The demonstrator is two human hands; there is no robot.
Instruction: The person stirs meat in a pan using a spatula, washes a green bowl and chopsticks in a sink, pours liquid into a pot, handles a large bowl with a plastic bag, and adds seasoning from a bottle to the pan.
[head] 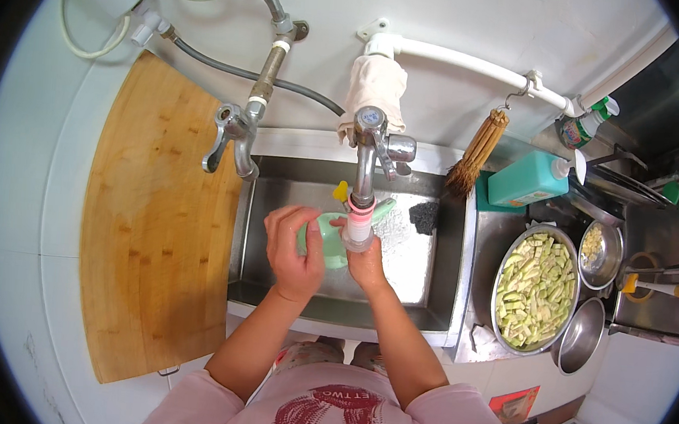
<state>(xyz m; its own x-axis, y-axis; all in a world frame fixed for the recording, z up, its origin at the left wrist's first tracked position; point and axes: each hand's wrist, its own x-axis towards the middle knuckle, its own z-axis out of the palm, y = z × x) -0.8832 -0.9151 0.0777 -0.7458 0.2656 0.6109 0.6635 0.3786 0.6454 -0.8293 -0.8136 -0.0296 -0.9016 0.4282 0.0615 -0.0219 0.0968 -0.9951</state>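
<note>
My left hand (293, 250) is raised over the sink (341, 300), fingers curved and thumb apart, with no object plainly in its grasp. Below the tap nozzle (359, 225), my right hand (366, 267) looks wet, and the nozzle covers part of its fingers. A light green plastic ladle (332, 248) shows behind both hands, its handle slanting up to the right. Whether either hand touches it is unclear. The nozzle has a pink band and fits on a chrome faucet (368, 154). A small yellow tab (340, 190) sticks out beside it.
Left of the sink lies a large wooden board (159, 228) below a second faucet (241, 132). A black scouring pad (423, 217) rests in the sink. Rightward are a hanging brush (478, 154), a teal pump bottle (527, 180), a steel bowl of chopped green vegetables (495, 296) and smaller bowls (582, 336).
</note>
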